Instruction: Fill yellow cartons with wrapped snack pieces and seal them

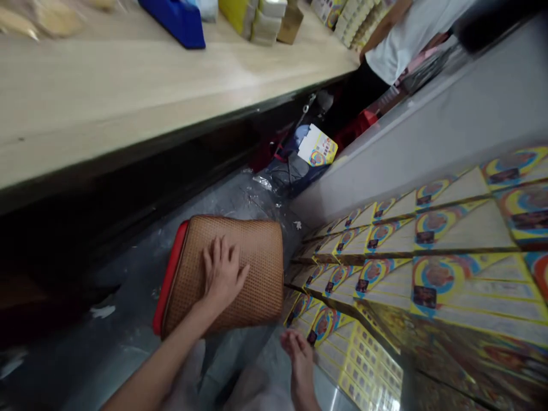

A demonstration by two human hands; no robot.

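Below the table edge stands a stool with a brown woven cushion (257, 268) and a red base (171, 279) showing along its left side. My left hand (222, 271) rests on top of the cushion, fingers spread, holding nothing. To the right of the stool, near the stacked boxes, my right hand (298, 354) hangs in the air with its fingers curled together. Blur keeps me from making out whether anything small is between those fingers.
A pale wooden table (128, 85) spans the upper left, with a blue tape dispenser (180, 23) and small boxes on it. Stacked printed boxes (449, 274) line the right. A person in a white shirt (398, 51) stands beyond. A printed card (317, 146) lies among floor clutter.
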